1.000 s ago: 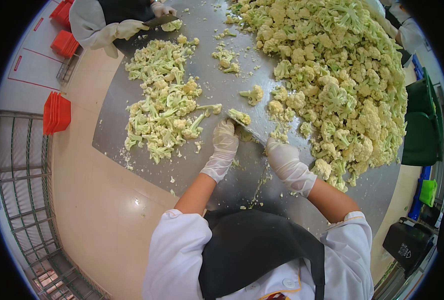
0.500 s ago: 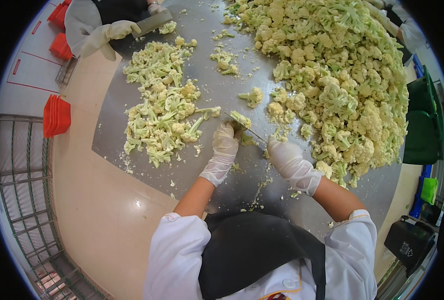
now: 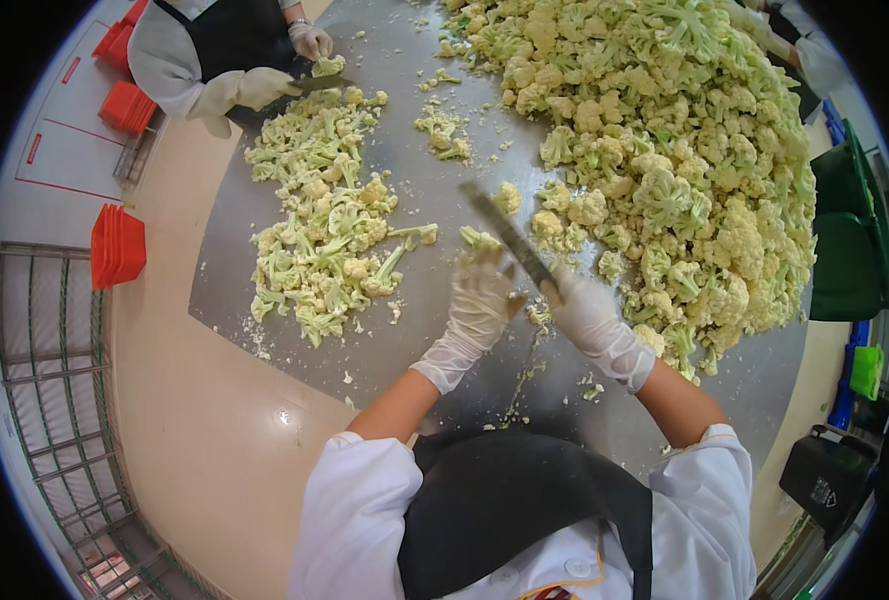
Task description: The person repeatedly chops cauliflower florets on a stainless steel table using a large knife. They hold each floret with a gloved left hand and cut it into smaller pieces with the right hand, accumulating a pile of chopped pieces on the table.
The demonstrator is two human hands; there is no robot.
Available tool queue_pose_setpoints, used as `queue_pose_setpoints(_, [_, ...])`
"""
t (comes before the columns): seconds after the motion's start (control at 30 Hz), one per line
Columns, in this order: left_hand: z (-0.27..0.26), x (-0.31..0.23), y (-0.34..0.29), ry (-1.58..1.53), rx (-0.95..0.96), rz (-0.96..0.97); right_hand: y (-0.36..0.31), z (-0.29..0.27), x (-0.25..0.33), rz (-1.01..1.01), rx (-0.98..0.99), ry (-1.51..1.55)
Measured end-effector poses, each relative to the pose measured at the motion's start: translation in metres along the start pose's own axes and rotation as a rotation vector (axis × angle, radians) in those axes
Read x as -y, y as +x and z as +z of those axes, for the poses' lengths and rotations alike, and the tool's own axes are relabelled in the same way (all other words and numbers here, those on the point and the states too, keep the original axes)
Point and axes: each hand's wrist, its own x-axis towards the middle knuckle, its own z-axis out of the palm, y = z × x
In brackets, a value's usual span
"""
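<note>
My right hand [image 3: 587, 312], in a thin whitish glove, grips a knife [image 3: 510, 237] with a broad blade. The blade slants up and to the left, lifted off the metal table. My left hand [image 3: 481, 298], gloved as well, lies to the left of the blade with its fingers stretched forward and the thumb apart. Just beyond its fingertips is a cauliflower piece [image 3: 480, 239]; whether they touch it I cannot tell. Cut florets [image 3: 330, 230] lie heaped to the left. On the right rises a large pile of cauliflower [image 3: 665, 180].
The metal table [image 3: 430, 200] is strewn with crumbs. At the far left a co-worker's gloved hand [image 3: 255, 90] holds another knife, the other hand by a floret. Another person's sleeve [image 3: 820, 65] shows far right. Red baskets [image 3: 118, 248] and a green bin [image 3: 847, 240] flank the table.
The knife has come up out of the cauliflower piece and swung upright-left. My left hand has opened and drawn slightly back and right. The co-worker's hands and knife have shifted nearer.
</note>
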Motion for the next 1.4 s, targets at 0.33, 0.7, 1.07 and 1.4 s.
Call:
queue_pose_setpoints(0.33, [0.004, 0.075, 0.092, 0.044, 0.204, -0.124, -0.006, -0.008, -0.038, 0.078, -0.355, 0.091])
queue_pose_setpoints(0.7, [-0.008, 0.007, 0.052, -0.474, 0.587, -0.716, -0.037, 0.004, -0.024, 0.140, -0.188, 0.197])
queue_pose_setpoints(1.07, [0.018, 0.022, 0.058, -0.521, 0.226, -0.366, -0.027, 0.000, -0.029, 0.154, 0.135, 0.058])
queue_pose_setpoints(1.4, [0.005, 0.014, 0.054, -0.214, 0.184, -0.306, 0.011, 0.004, -0.016, 0.121, 0.189, 0.170])
